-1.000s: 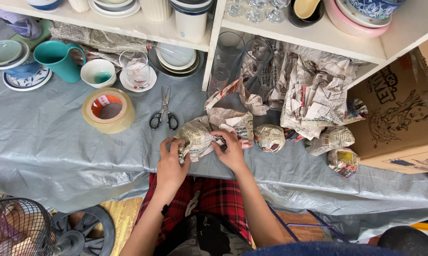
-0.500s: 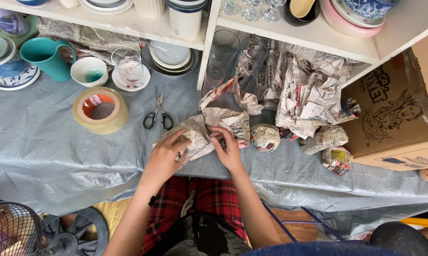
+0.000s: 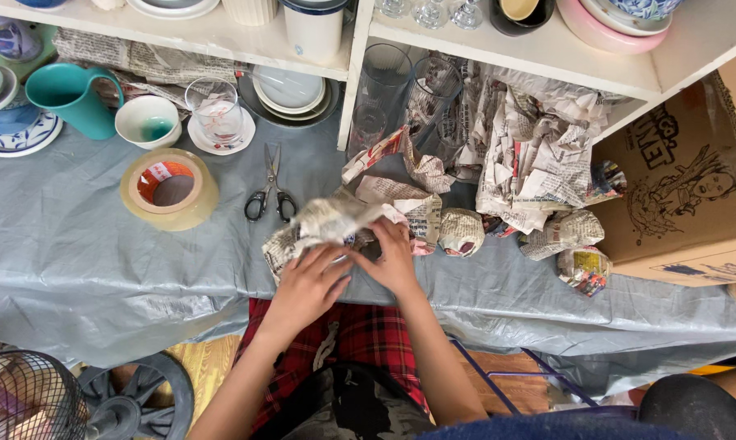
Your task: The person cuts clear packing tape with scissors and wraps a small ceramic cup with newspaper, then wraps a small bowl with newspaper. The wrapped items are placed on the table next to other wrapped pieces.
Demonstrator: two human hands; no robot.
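Observation:
Both my hands work on a newspaper-wrapped bundle [image 3: 323, 228] lying on the grey sheet [image 3: 91, 253] at the table's near edge. My left hand [image 3: 307, 285] presses the paper from the near-left side, fingers spread over it. My right hand [image 3: 394, 259] holds the bundle's right side, fingers curled on the paper. What the paper covers is hidden. Black-handled scissors [image 3: 272, 195] lie just beyond the bundle. A roll of tan packing tape [image 3: 169, 187] sits further left.
Crumpled newspaper balls [image 3: 461, 231] and a paper pile [image 3: 531, 155] lie to the right, by a cardboard box [image 3: 678, 204]. A teal mug [image 3: 70, 96], white bowl [image 3: 146, 122], glass on a saucer [image 3: 216, 114] and plates stand at the back left, under a white shelf [image 3: 221, 37]. A fan cage [image 3: 26, 399] sits bottom left.
The left hand has slid from the bundle's left end to its near side, folding the paper over. The right hand stays on the right side. The view has shifted slightly.

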